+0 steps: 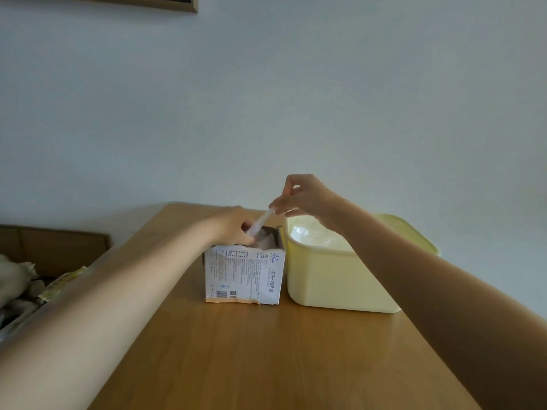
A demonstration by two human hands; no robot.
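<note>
Just below the middle of the frame a small glove box [245, 276] stands upright on the wooden table [266, 350]. Its white printed face is toward the camera, its lower edge is torn, and its top is ripped open. Pale crumpled material shows inside the opening, though what fills the rest of the box is hidden. Touching or just beside its right side sits a pale yellow tub [331, 279], open at the top, with a white, crinkled plastic bag [310, 233] lying inside; anything under the bag cannot be seen. At the left edge of the frame, beyond the table, a brown cardboard carton [53, 244] holds a jumble of crumpled wrappers, among them a yellowish packet [63, 279]. A translucent glove [260, 221] stretches in a taut slanting strip from the box's opening up toward the right. The left hand [231, 224] is at the top of the box, its fingers curled round the lower end of the glove right at the opening. The right hand [305, 195] is higher, above the near left corner of the tub, and pinches the glove's upper end narrowly between thumb and fingertips. The glove thus runs between the two grips, its lower part at the mouth of the box. A wooden picture frame [177, 4] cuts into the upper left of the frame.
</note>
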